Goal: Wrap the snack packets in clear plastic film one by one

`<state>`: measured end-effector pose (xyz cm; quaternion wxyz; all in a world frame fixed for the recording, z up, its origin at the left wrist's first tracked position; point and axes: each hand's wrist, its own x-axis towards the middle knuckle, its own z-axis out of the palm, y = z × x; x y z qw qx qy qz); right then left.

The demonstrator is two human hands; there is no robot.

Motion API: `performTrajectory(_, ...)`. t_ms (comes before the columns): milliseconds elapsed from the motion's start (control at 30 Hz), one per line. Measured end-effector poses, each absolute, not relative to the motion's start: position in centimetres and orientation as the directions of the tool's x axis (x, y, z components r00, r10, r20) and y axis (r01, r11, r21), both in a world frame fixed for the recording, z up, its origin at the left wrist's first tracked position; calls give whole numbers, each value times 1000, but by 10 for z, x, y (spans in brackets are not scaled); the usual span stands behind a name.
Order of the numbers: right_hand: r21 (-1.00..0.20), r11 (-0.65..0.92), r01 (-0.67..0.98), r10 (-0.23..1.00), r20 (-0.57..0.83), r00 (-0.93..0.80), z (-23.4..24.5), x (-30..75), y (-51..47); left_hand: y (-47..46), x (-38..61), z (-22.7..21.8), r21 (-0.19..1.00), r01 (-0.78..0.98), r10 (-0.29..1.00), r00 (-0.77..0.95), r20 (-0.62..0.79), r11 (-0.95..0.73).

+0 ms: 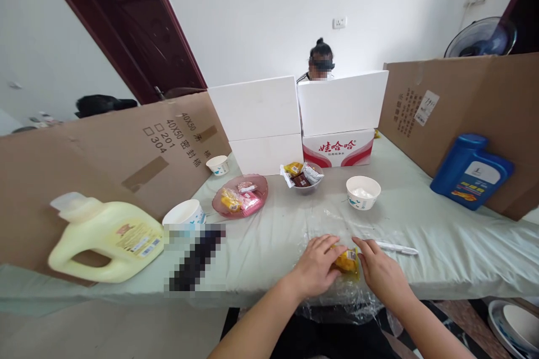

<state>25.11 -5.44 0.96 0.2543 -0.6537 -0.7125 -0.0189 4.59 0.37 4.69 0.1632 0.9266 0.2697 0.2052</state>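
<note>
At the table's front edge my left hand (318,263) curls over a yellow snack packet (347,261), its fingers closed on the packet's left side. My right hand (379,266) is at the packet's other end, fingers bent against its edge; its thumb is partly hidden. Beneath both hands lies a crumpled sheet of clear plastic wrap (337,297), which hangs over the table edge. A thin white stick-shaped item (398,248) lies just beyond my right hand. Farther off stands a paper bowl (362,196) with something white inside.
A pink plate (260,186) and a clear bowl (311,186) hold wrapped snacks. Paper cups (185,212) and a yellow detergent jug (138,235) stand left; a blue bottle (471,171) leans right. Cardboard panels (105,162) and white boxes (261,109) wall the table. A person (320,61) sits behind.
</note>
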Motion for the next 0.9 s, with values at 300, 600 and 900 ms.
performTrajectory(300, -141, 190, 972, 791, 609, -66, -40, 261, -54, 54, 27, 63, 485, 512, 697, 608, 379, -709)
performTrajectory(600, -161, 209, 965, 776, 627, -64, -39, 261, -53, 185, 38, 139, -154, 669, 561, 709, 427, -727)
performTrajectory(900, -173, 223, 959, 773, 632, -66, -33, 258, -54, 197, 44, 114, -172, 645, 581, 753, 309, -745)
